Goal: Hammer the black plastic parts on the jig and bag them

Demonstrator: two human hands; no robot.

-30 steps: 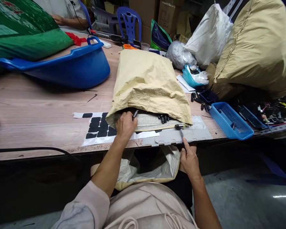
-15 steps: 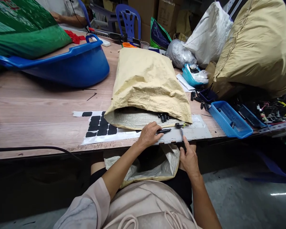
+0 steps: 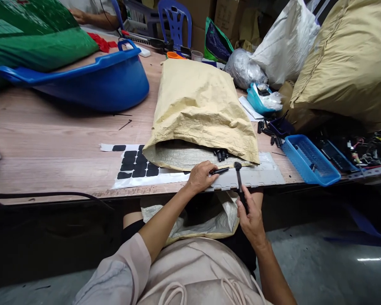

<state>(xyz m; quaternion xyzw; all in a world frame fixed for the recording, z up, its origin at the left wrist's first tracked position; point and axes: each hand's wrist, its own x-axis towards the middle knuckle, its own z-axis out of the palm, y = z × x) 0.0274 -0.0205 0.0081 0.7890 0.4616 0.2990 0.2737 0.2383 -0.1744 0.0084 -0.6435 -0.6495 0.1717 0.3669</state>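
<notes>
My left hand (image 3: 200,177) rests at the table's front edge, its fingers closed on a slim black pen-like piece (image 3: 221,170). That piece lies over a grey board (image 3: 263,176). My right hand (image 3: 252,220) grips a small hammer (image 3: 239,178) by its dark handle, with the head raised just right of the piece's tip. Behind both hands a tan woven sack (image 3: 200,97) lies with its mouth facing me. Several black pieces (image 3: 221,155) show inside that mouth. Below the table edge, a second sack (image 3: 206,232) sits open on my lap, its inside dark.
A blue tub (image 3: 104,84) stands at the left. On the right are a blue basket (image 3: 311,163), a teal bowl (image 3: 260,103) and stuffed sacks (image 3: 343,63). A sheet with black stickers (image 3: 136,165) lies left of my hands. Another person's arm (image 3: 98,19) shows across the table.
The hammer's head has lifted and turned, and its handle now points up more from my right hand. My left hand keeps its hold on the black piece. The view has shifted slightly.
</notes>
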